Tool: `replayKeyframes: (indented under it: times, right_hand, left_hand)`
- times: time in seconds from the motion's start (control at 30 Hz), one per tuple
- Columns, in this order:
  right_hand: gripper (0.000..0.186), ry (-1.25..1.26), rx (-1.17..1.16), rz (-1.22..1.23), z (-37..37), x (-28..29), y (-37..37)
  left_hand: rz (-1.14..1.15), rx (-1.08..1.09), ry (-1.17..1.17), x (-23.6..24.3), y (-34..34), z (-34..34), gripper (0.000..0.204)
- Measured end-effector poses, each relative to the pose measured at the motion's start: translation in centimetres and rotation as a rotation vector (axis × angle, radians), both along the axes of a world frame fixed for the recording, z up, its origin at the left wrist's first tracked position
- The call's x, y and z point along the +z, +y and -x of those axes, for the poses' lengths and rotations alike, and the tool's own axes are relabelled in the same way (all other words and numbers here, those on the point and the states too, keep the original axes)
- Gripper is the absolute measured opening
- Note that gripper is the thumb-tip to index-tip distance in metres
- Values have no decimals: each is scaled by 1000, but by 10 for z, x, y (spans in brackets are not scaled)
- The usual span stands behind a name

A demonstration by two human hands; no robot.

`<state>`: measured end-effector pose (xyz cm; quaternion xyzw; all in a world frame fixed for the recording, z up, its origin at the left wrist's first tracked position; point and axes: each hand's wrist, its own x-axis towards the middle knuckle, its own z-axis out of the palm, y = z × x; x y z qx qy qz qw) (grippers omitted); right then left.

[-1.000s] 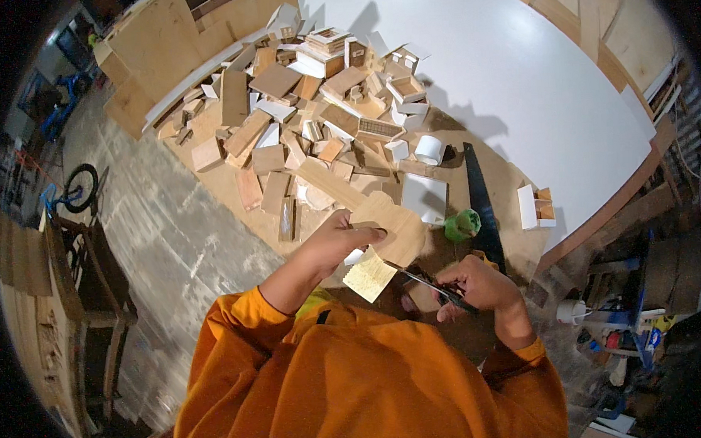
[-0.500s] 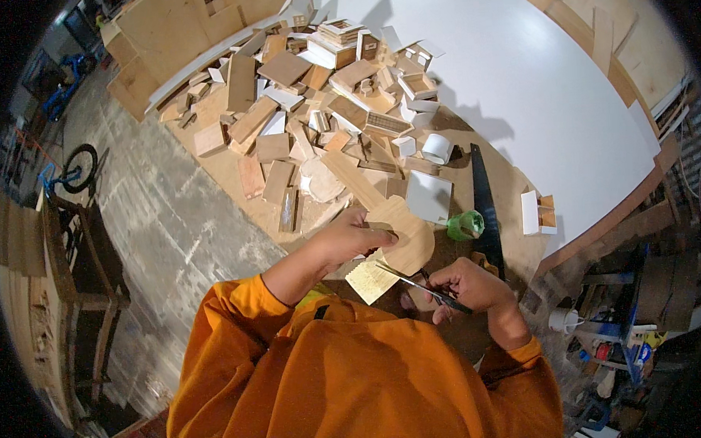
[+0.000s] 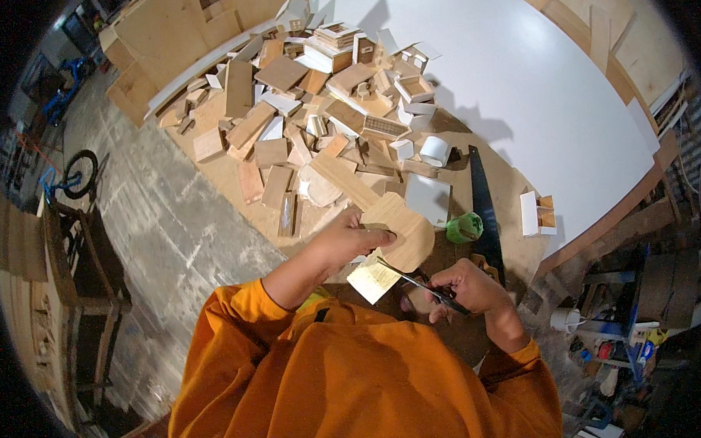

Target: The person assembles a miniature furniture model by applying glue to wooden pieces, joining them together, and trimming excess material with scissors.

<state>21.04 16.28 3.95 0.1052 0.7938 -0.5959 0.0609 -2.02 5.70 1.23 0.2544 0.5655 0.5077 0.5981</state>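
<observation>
My left hand point(image 3: 345, 241) grips a flat, pale wooden piece point(image 3: 411, 231) shaped like a small guitar, its thumb pressed on the rounded body. The narrow neck points up and left toward the scrap pile. Just below that hand, against the wood's lower edge, is a small yellow sheet point(image 3: 373, 281); whether it is paper or sandpaper I cannot tell. My right hand point(image 3: 470, 287) is closed around dark-handled scissors point(image 3: 414, 278). Their blades reach left to the sheet's upper edge, beside the wood. The fingers under the wood are hidden.
A heap of wood offcuts and small boxes point(image 3: 284, 72) covers the bench's far left. Right of the wooden piece are a green container point(image 3: 464, 227), a handsaw point(image 3: 482, 187), a white roll point(image 3: 435, 150) and a white divided box point(image 3: 538, 213). A large white panel point(image 3: 562, 96) lies beyond.
Both hands keep their grips. The yellow sheet has tilted slightly, and the scissors' blades sit a little higher along its upper edge.
</observation>
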Motion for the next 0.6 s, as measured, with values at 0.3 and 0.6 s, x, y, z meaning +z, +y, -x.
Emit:
replayKeyframes:
  times: [0.3, 0.6]
  right_hand:
    - [24, -31, -76, -28, -1, 0, -7]
    - [24, -35, -55, -11, -3, 1, -6]
  left_hand:
    - [-37, 72, -123, 7, 1, -4, 26]
    - [-65, 10, -107, 7, 0, -3, 23]
